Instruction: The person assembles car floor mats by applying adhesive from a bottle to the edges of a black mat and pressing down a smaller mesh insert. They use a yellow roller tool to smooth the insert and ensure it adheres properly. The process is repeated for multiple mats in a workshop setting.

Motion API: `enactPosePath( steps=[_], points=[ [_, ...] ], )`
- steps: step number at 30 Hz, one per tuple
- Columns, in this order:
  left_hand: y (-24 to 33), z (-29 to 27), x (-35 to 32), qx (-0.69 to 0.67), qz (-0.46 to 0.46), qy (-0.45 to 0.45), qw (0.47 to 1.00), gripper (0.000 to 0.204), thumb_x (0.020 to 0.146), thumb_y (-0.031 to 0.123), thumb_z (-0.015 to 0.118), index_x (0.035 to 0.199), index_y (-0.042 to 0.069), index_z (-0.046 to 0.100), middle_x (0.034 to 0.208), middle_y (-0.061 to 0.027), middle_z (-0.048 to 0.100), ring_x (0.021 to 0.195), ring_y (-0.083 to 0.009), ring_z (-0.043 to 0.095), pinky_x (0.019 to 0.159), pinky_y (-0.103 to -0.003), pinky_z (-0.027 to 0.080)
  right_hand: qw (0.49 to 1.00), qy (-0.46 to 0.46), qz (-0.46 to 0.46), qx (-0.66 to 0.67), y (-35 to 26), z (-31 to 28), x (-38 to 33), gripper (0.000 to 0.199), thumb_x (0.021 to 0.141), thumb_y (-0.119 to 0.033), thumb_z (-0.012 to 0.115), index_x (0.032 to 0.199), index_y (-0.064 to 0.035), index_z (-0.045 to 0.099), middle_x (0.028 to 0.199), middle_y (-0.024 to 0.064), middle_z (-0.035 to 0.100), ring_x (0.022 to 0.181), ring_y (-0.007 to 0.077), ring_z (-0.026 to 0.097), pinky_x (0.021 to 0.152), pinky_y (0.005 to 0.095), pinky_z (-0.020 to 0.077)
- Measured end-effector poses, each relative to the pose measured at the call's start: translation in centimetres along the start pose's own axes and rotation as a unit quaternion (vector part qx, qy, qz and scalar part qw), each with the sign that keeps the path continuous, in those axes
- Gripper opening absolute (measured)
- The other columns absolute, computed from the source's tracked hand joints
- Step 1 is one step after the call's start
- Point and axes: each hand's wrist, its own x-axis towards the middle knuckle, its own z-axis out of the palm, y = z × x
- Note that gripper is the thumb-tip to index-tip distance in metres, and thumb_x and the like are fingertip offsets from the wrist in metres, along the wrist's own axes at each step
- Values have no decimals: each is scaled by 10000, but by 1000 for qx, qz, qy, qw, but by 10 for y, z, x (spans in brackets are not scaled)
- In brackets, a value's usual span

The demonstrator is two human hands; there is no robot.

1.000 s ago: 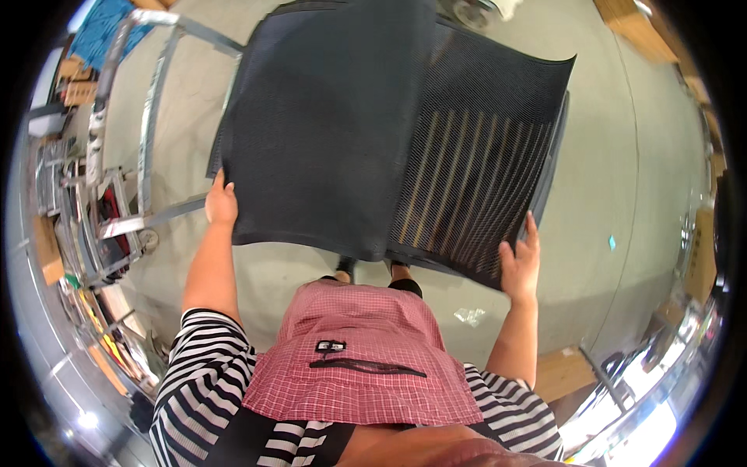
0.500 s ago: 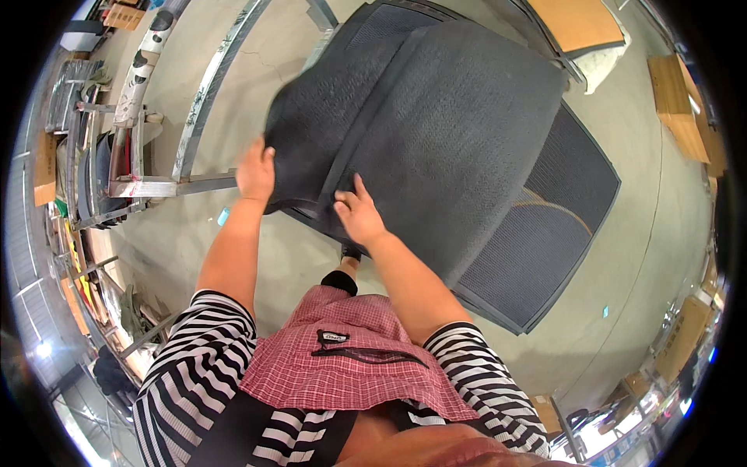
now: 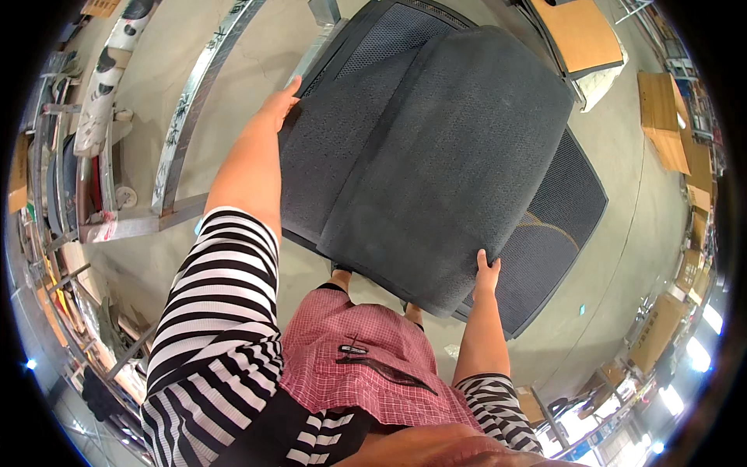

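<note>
A large dark grey mat lies folded on a pile, a long crease running down its left part. At the mat's far left edge, my left hand is closed on the rim, with part of its fingers hidden. My right hand holds the near right edge, thumb on top and the other fingers mostly out of sight. Underneath, textured black mats stick out to the right and at the far left; a thin tan curved line crosses the right-hand part.
A metal frame stands to the left of the pile, beside a patterned roll. An orange-topped table is at the far right. Cardboard boxes line the right side. My feet are at the pile's near edge.
My left hand has moved farther away along the mat's left edge. My right hand has gone from the crease to the near right edge. The mat's left part now lies flatter.
</note>
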Motion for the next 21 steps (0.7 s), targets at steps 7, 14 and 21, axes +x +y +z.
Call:
enactPosePath(
  steps=[7,14,21],
  points=[
    [39,31,-66,-120,-6,-301,946,895,880,658,706,1372,-78,571,1303,-195,654,1169,-286,639,1027,-424,492,993,81,54,-66,11,27,21,986,918,-467,734,1625,-27,206,1646,223,296,1483,405,357,1216,480,324],
    [87,109,-203,486,480,-185,707,588,938,293,648,1441,14,529,1099,-248,702,1006,-409,675,887,-479,535,998,28,53,-8,25,3,43,963,922,-441,753,1623,-45,225,1600,210,379,1456,377,407,1200,494,342],
    [76,49,-86,604,332,121,714,547,1006,303,596,1482,62,479,1140,-245,696,1096,-434,653,928,-524,518,985,81,64,-136,-5,16,24,1040,851,-486,799,1585,22,267,1571,267,404,1425,420,441,1178,481,377]
  ],
)
